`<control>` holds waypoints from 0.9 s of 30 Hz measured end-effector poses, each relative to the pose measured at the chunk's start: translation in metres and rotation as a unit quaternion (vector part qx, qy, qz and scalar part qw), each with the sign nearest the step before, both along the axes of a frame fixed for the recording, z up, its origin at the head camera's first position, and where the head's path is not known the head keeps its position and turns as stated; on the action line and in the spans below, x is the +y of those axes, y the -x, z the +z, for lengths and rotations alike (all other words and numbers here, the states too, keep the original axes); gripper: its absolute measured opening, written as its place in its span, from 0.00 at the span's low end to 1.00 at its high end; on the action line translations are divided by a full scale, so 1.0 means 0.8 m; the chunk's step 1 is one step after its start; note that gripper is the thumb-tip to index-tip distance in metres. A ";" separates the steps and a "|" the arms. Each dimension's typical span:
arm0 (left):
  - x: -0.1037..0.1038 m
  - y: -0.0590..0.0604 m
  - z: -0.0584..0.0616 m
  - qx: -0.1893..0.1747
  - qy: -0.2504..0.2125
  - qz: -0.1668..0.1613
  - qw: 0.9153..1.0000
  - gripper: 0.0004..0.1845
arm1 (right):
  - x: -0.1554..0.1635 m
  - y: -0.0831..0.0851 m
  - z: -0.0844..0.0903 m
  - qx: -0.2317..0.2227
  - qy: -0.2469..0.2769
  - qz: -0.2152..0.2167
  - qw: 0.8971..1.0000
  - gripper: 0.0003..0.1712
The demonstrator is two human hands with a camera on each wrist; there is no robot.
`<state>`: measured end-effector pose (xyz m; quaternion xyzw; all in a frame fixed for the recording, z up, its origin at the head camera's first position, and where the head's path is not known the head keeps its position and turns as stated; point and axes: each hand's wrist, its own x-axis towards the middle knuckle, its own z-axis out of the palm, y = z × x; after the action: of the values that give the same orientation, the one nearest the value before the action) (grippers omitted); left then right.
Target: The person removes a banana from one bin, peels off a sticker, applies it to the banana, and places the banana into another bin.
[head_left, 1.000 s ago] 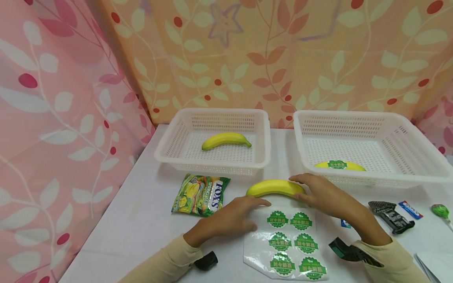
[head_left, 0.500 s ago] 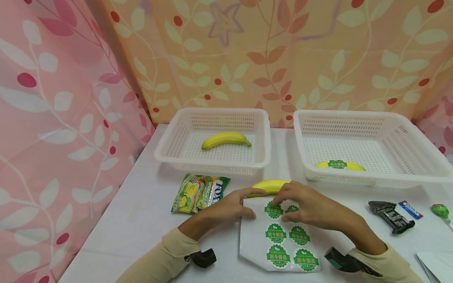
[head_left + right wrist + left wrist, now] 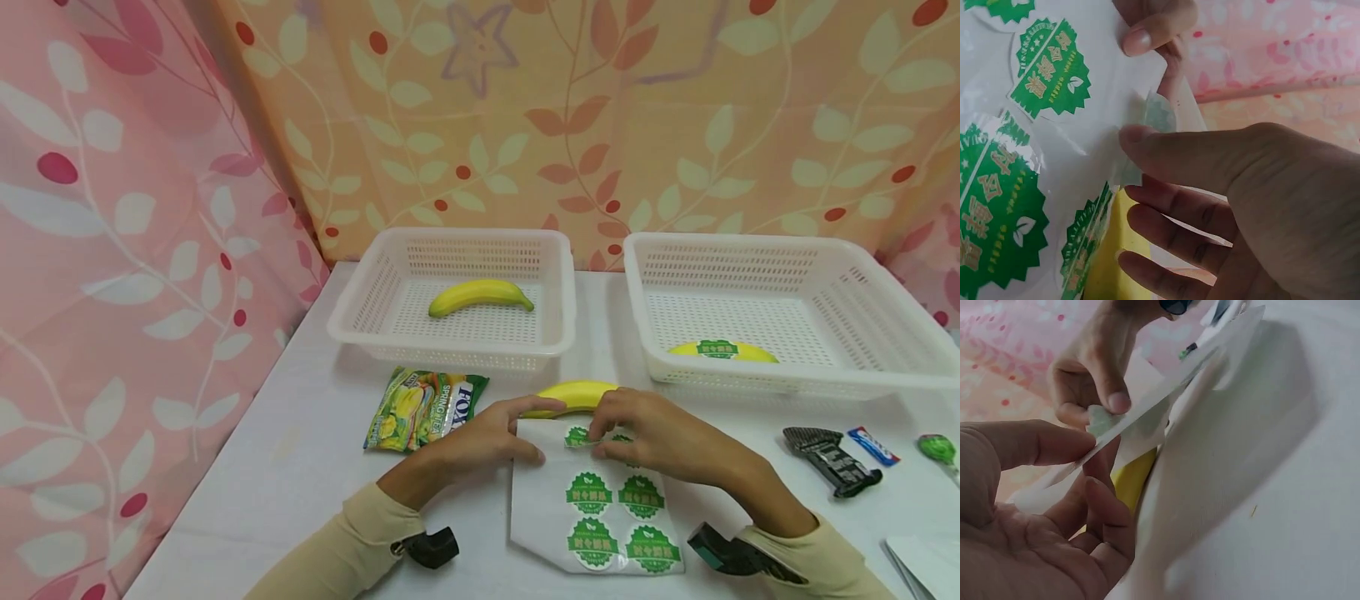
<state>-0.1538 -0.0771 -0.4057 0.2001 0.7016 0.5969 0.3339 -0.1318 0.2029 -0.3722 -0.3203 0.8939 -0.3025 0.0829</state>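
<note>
A sticker sheet (image 3: 540, 508) with several round green stickers lies in front of a loose banana (image 3: 573, 390) on the white table. My left hand (image 3: 542, 432) pinches the sheet's top left corner between thumb and fingers. My right hand (image 3: 600, 440) pinches the top left green sticker (image 3: 576, 436) and has its edge lifted off the backing. In the right wrist view my thumb (image 3: 1197, 156) presses the curled sticker (image 3: 1160, 112), with the banana (image 3: 1110, 262) just beneath. The left wrist view shows the raised sheet edge (image 3: 1179, 375) between both hands.
The left basket (image 3: 360, 312) holds a plain banana (image 3: 480, 296). The right basket (image 3: 847, 379) holds a banana carrying a green sticker (image 3: 718, 350). A candy bag (image 3: 423, 408) lies left of my hands. A black wrapper (image 3: 828, 458), a blue wrapper (image 3: 870, 444) and a lollipop (image 3: 936, 448) lie on the right.
Both hands left the banana and went to the sheet, which shifted up against it. The right hand has begun peeling the top left sticker.
</note>
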 end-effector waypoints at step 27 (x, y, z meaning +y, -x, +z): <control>-0.001 -0.022 0.033 0.233 0.174 0.041 0.956 0.27 | -0.008 -0.007 0.006 0.129 0.093 -0.025 0.987 0.18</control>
<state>-0.1360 -0.0777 -0.3792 0.2435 0.8605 0.4154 0.1666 -0.1262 0.1961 -0.3670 -0.3405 0.8728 -0.3424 -0.0707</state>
